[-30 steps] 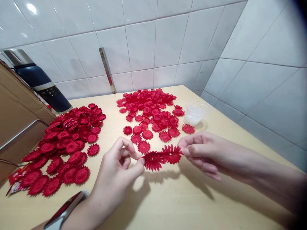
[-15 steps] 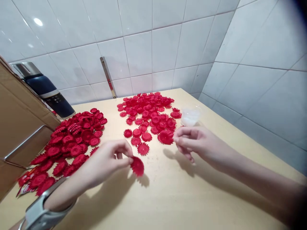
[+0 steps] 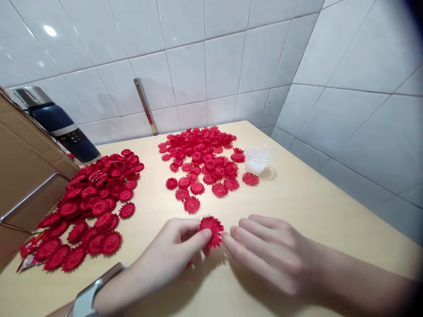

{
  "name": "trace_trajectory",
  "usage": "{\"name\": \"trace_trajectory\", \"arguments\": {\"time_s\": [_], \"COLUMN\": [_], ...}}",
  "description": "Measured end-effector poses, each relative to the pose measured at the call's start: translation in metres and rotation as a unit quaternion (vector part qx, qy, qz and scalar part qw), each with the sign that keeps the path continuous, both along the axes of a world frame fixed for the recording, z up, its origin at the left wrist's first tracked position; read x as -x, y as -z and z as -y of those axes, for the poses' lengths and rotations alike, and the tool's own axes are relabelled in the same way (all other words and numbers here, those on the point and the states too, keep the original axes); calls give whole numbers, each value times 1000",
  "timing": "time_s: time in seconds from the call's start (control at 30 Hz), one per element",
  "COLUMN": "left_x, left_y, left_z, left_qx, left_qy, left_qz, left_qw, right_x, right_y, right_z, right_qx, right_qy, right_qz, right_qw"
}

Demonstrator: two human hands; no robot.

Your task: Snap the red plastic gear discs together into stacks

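Observation:
My left hand (image 3: pixel 172 253) pinches a red petal-shaped flower piece (image 3: pixel 211 231) low over the wooden table (image 3: pixel 297 207), thumb and forefinger on its left edge. My right hand (image 3: pixel 267 253) lies beside it with fingers stretched out, the fingertips touching the piece's right edge. A heap of the same red pieces (image 3: pixel 89 198) covers the table's left side. A flatter spread of smaller red pieces (image 3: pixel 201 158) lies in the middle toward the wall.
A small clear plastic cup (image 3: pixel 257 159) stands right of the middle spread. A dark blue flask (image 3: pixel 62 127) and a cardboard box (image 3: pixel 23 167) stand at the left. A metal strip (image 3: pixel 145 106) leans on the tiled wall. A watch is on my left wrist.
Both hands came back together near the table's front. The right hand let go of the piece it held by the middle spread and now touches the piece in my left hand.

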State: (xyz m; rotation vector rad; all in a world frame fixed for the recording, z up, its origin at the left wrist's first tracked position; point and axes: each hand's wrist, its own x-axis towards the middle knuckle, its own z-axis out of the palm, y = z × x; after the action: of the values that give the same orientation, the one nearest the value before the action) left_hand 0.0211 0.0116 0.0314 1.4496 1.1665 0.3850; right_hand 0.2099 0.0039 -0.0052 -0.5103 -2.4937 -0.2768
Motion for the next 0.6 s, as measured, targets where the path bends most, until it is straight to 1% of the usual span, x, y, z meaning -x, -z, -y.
{"name": "trace_trajectory", "arguments": {"time_s": [0.03,0.07,0.1,0.13,0.17,0.2,0.23,0.27,0.3,0.37,0.47,0.53,0.6], "left_x": [0,1,2,3,3,4,4,4,5,6,8,9,10], "left_y": [2,4,5,6,6,6,6,5,5,4,5,6,8], "left_z": [1,1,1,2,2,3,3,4,5,6,7,6,5], "left_qx": [-18,-34,-46,-53,-58,-65,-74,-85,-95,-114,-132,-117,-90], "left_qy": [-1,1,9,22,40,58,75,90,98,92,49,26,18], "left_qz": [-1,-2,-2,-3,-5,-9,-14,-20,-28,-47,-58,-43,-18], "left_qw": [1000,999,999,998,998,996,994,992,990,988,988,992,996], "right_x": [1,3,4,6,8,10,12,13,15,16,16,15,13], "right_y": [0,-1,-3,-5,-8,-10,-12,-14,-14,-14,-10,-8,-7], "right_z": [0,0,0,-1,-2,-3,-4,-5,-5,-6,-6,-6,-5], "right_qx": [53,132,231,344,453,542,605,640,654,649,639,643,653], "right_qy": [25,55,86,108,110,95,76,58,46,51,75,79,79], "right_qz": [-41,-85,-127,-156,-170,-175,-172,-169,-165,-162,-175,-188,-197], "right_qw": [997,986,961,920,868,817,774,748,737,741,745,738,727]}}
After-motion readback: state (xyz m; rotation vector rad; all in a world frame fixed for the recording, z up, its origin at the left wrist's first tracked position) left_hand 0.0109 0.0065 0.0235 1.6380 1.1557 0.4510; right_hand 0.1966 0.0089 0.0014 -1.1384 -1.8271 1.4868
